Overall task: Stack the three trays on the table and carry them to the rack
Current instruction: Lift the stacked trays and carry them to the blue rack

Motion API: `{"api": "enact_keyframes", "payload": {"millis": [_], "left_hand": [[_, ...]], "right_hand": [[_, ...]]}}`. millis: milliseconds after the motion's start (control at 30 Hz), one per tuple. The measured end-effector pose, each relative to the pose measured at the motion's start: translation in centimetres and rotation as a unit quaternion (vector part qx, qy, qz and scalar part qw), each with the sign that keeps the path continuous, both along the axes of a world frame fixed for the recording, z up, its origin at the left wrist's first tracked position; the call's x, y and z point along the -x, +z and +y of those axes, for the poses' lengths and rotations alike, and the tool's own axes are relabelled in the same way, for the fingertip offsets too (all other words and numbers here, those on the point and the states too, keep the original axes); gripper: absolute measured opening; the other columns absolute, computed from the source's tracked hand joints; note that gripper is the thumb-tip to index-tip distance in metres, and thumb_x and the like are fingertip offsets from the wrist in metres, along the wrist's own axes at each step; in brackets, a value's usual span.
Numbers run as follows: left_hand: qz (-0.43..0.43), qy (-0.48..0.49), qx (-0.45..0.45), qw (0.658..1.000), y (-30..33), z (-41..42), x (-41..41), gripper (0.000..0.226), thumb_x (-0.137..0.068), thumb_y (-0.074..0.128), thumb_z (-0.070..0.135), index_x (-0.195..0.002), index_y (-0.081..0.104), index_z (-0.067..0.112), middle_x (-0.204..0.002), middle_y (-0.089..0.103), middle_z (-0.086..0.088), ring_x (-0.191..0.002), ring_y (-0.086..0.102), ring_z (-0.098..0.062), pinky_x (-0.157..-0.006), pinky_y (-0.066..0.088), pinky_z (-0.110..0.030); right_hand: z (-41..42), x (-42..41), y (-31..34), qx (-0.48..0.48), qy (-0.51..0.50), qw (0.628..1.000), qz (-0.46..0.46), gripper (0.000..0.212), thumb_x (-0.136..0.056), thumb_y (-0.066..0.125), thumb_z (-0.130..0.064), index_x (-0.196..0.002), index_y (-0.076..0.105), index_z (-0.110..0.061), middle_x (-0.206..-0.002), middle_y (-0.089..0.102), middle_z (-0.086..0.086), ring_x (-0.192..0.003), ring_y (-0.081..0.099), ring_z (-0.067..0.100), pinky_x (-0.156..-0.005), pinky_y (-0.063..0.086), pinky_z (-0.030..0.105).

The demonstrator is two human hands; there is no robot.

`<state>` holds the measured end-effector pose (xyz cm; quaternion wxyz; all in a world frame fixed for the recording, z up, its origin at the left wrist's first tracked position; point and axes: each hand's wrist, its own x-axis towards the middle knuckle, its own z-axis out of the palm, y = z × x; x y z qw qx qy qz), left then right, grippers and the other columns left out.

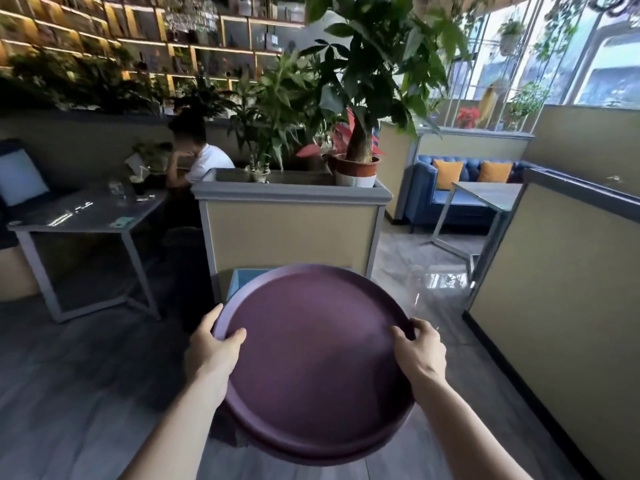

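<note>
Room: café interior — planter divider with potted plants at 12 o'clock, lit wall shelves at 10, blue sofa at 2, grey plank floor below. Tabletop at 9 o'clock, glasses on it, a seated person behind. Trays: round, plum-coloured, raised rim, stacked — carried at centre, off any surface. Left hand and right hand: each clasping the rim, thumbs on top.

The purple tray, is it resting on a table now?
No, both hands, left hand and right hand, hold the purple tray above the floor.
</note>
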<state>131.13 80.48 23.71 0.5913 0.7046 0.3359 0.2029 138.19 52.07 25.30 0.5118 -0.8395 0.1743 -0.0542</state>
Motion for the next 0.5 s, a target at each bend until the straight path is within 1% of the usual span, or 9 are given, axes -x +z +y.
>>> {"api": "enact_keyframes", "payload": {"millis": [133,267,400,500], "left_hand": [[0.005,0.011,0.005,1.0,-1.0,0.6,-8.4,0.061,-0.084,0.073,0.019,-0.138,0.053,0.036,-0.135,0.06,0.001,-0.099,0.056,-0.02,-0.092,0.048,-0.035],[0.016,0.024,0.004,1.0,-2.0,1.3,-15.6,0.06,-0.083,0.073,0.02,-0.137,0.053,0.038,-0.136,0.059,0.002,-0.105,0.06,-0.023,-0.094,0.049,-0.037],[0.039,0.041,-0.008,0.998,-3.1,2.2,-20.3,0.059,-0.083,0.073,0.02,-0.136,0.055,0.037,-0.131,0.063,0.003,-0.098,0.059,-0.021,-0.09,0.048,-0.034],[0.058,0.049,-0.012,0.997,-3.9,3.2,-23.2,0.059,-0.082,0.074,0.022,-0.136,0.055,0.037,-0.134,0.062,0.004,-0.111,0.062,-0.026,-0.091,0.048,-0.033]], "right_hand": [[1.0,-9.3,-1.3,0.006,0.001,1.0,0.024,0.048,-0.086,0.064,-0.032,-0.132,0.056,-0.019,-0.13,0.063,0.01,-0.12,0.057,0.034,-0.101,0.044,0.041],[2.3,-17.2,-2.4,0.015,0.016,0.999,0.04,0.048,-0.086,0.064,-0.032,-0.131,0.055,-0.018,-0.132,0.062,0.009,-0.121,0.056,0.034,-0.101,0.043,0.041],[3.5,-22.9,-3.4,0.018,0.011,0.997,0.068,0.046,-0.085,0.065,-0.031,-0.128,0.056,-0.019,-0.127,0.065,0.01,-0.118,0.058,0.033,-0.099,0.043,0.038],[4.6,-26.0,-4.3,0.015,0.021,0.996,0.08,0.045,-0.084,0.064,-0.03,-0.126,0.057,-0.018,-0.127,0.065,0.011,-0.118,0.058,0.034,-0.099,0.043,0.038]]}}
